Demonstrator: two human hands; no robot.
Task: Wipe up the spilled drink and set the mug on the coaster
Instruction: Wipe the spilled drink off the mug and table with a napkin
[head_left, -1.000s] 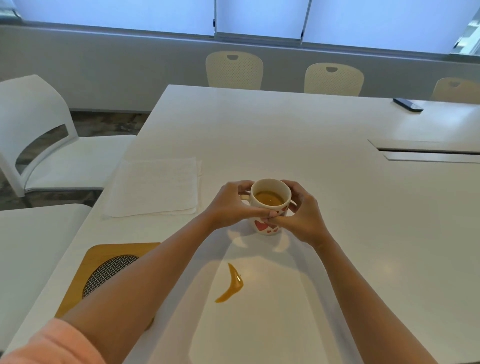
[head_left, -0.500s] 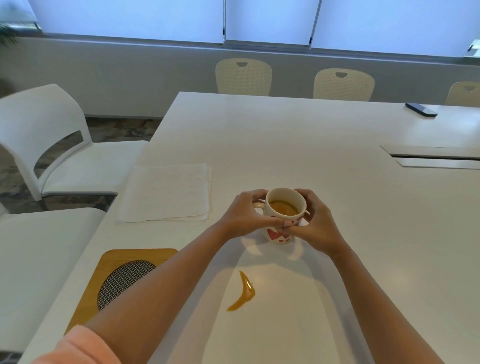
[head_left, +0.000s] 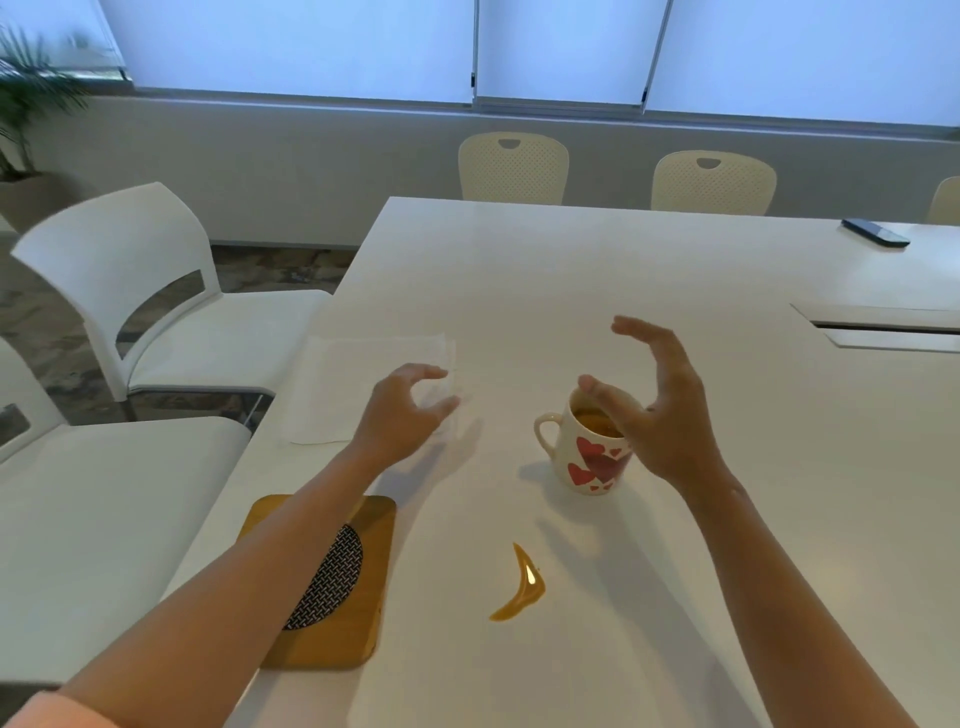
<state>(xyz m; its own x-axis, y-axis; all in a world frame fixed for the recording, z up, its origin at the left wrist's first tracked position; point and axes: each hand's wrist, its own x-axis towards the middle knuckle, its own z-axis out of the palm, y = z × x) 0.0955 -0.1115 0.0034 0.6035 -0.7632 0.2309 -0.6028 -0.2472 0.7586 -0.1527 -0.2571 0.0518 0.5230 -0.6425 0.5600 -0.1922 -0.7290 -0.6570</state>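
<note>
left hand (head_left: 404, 410) over the corner of the napkin (head_left: 363, 387), fingers curled and spread, gripping nothing. right hand (head_left: 657, 405) raised beside the mug (head_left: 584, 452), fingers wide. mug upright on the table (head_left: 571, 270), apart from the coaster (head_left: 332, 587); spill (head_left: 522, 587) nearer.

Counts: 1 mug (head_left: 587, 457), 1 coaster (head_left: 358, 623), 1 spill (head_left: 522, 587), 1 napkin stack (head_left: 358, 384), sheet count unclear. 2 hands: left (head_left: 400, 415), right (head_left: 660, 410). 1 table (head_left: 571, 291). 1 phone (head_left: 875, 232), upper right. Chairs: 2 white on the left, 3 cream along the far edge.
</note>
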